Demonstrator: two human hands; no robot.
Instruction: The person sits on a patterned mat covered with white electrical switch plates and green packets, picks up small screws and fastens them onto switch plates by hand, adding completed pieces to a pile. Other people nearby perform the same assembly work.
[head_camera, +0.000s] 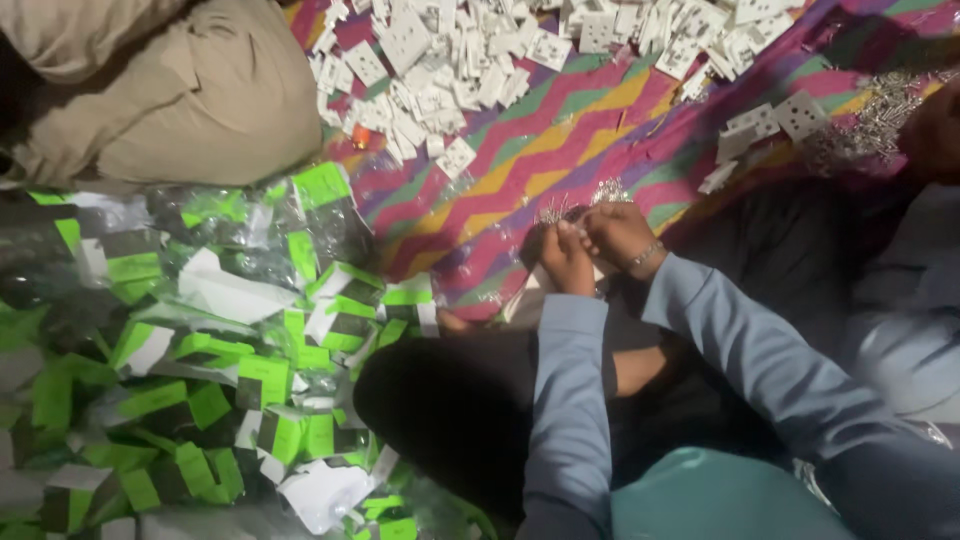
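Where the two blue sleeves meet, the left hand (567, 258) and right hand (620, 235) are held close together, fingers curled in, knuckles touching or nearly so. Something small is pinched between them, prob. a white plate piece (527, 292) whose pale edge shows just under the left hand; how tight the grip is, and which hand has it, cannot be told as the fingertips are hidden. A bracelet (645, 254) is worn on the right wrist.

Just above the hands, a small heap of silvery metal bits (585, 203) (screws or pins, too small to tell) is lying on the zigzag cloth (520, 170) in pink, yellow, green and purple. Further up, a big pile of white socket plates (450, 60) is spread across the cloth; a few more plates (775, 120) and a second scatter of metal bits (880, 120) lie at upper right.

At left, a heap of green-and-clear packets (200, 350) is stacked, w/ a beige bundle (190, 100) above it.

Judged from this: the step in hand looks like fitting a small metal part into one plate, approx. mid-fit. The next move would call for a fine fingertip grip, the piece kept steady in one hand, and a short reach to the near metal heap w/o scattering it.
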